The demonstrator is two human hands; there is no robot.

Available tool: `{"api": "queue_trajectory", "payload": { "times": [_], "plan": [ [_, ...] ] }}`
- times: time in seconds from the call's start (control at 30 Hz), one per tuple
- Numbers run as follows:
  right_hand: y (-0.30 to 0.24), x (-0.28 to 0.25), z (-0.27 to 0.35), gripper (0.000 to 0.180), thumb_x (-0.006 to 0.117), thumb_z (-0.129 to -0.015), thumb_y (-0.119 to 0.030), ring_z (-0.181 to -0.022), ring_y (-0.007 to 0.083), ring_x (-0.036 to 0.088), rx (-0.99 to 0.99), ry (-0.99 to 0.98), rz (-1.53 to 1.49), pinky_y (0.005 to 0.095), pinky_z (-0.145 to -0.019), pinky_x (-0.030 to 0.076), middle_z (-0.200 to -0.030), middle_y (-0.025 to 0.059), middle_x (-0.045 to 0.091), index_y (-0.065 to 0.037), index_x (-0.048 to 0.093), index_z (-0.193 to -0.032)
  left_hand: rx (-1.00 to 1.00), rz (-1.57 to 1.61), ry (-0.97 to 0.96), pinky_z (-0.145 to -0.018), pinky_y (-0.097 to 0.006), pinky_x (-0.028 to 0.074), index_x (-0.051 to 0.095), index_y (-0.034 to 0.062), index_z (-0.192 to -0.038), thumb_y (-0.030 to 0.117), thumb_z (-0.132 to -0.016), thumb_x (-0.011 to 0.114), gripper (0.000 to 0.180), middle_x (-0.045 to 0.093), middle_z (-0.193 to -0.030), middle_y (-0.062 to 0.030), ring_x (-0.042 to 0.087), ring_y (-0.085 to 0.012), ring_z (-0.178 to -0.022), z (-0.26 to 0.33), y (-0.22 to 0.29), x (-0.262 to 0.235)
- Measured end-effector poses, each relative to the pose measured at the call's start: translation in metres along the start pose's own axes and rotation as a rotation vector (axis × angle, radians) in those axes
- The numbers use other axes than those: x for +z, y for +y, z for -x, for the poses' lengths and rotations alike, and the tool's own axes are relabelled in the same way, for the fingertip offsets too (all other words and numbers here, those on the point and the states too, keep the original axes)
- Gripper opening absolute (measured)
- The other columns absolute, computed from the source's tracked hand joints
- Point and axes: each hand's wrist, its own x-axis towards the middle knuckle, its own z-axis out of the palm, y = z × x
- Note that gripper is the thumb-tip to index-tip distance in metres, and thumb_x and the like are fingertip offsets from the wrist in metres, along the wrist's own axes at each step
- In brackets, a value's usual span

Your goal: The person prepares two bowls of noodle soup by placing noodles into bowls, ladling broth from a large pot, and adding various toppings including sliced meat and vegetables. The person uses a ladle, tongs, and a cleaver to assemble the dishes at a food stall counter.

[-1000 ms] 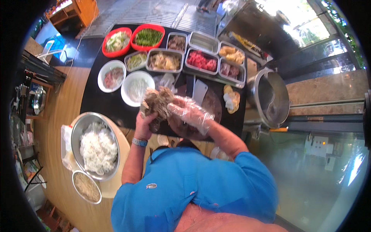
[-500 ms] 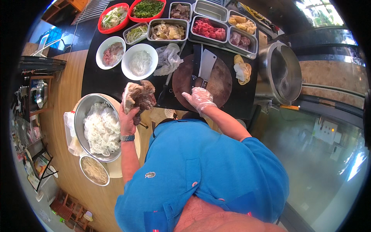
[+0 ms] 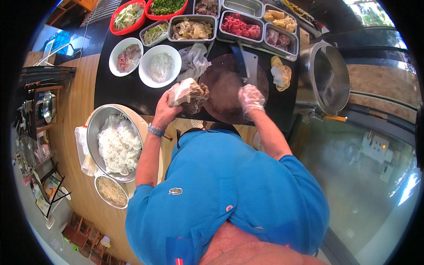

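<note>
In my left hand [image 3: 165, 108], its wrist banded by a watch, is a chunk of cooked brown meat [image 3: 191, 93] with a pale side. I hold it over the near left edge of the round chopping board [image 3: 218, 95]. My right hand [image 3: 251, 98], in a clear plastic glove, is closed at the handle end of two blades over the board's right half. One is a narrow dark knife [image 3: 239, 59]; beside and partly behind it is a broad cleaver [image 3: 251, 66]. Their handles are mostly hidden, so I cannot tell whether I grip one or both.
White bowls of noodles [image 3: 161, 70] and raw meat [image 3: 130, 57] stand left of a crumpled plastic bag [image 3: 194, 59]. Metal trays [image 3: 240, 42] of meat line the back. A yellow cloth-like bundle [image 3: 280, 75] and large steel pot [image 3: 327, 79] are at right, a noodle basin [image 3: 92, 141] at left.
My left hand has brought the meat rightward to the board. My right hand has shifted right and closed at the handles. Both blades have moved right, the dark one now overlapping the cleaver.
</note>
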Motion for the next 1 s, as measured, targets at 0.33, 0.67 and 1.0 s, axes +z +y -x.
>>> {"api": "queue_trajectory", "payload": {
  "times": [0.33,0.67,1.0],
  "plan": [
    [0.068,-0.010,0.036,0.045,0.061,-0.099,-0.042,-0.101,0.0457,0.068,-0.092,0.020,-0.306,0.0510,-0.089,0.054,-0.104,0.0277,0.070,0.002,0.066,-0.108,0.047,-0.764,-0.482,-0.095,-0.039,0.054,0.061,0.0027,-0.131,0.022,-0.072,0.074,0.064,0.072,-0.114,-0.0204,0.070,-0.0331,-0.106,-0.103,-0.004,0.036],
    [0.088,0.022,0.065,0.049,0.068,-0.091,-0.028,-0.108,0.0474,0.067,0.057,-0.027,-0.725,0.0490,-0.094,0.054,-0.113,0.0315,0.069,0.004,0.062,-0.128,0.149,-1.370,-0.761,-0.094,-0.043,0.056,0.069,0.0068,-0.127,0.025,-0.073,0.075,0.057,0.074,-0.113,-0.0203,0.071,-0.0370,-0.107,-0.213,0.013,0.157],
    [0.121,-0.025,0.040,0.049,0.058,-0.089,-0.023,-0.122,0.0467,0.060,0.148,-0.282,-0.769,0.0507,-0.106,0.048,-0.125,0.0316,0.065,0.001,0.059,-0.132,0.692,-1.020,0.131,-0.110,-0.046,0.043,0.073,0.0062,-0.108,0.021,-0.092,0.075,0.022,0.068,-0.126,-0.0173,0.060,-0.0356,-0.124,-0.122,-0.046,0.228]
  ]
}}
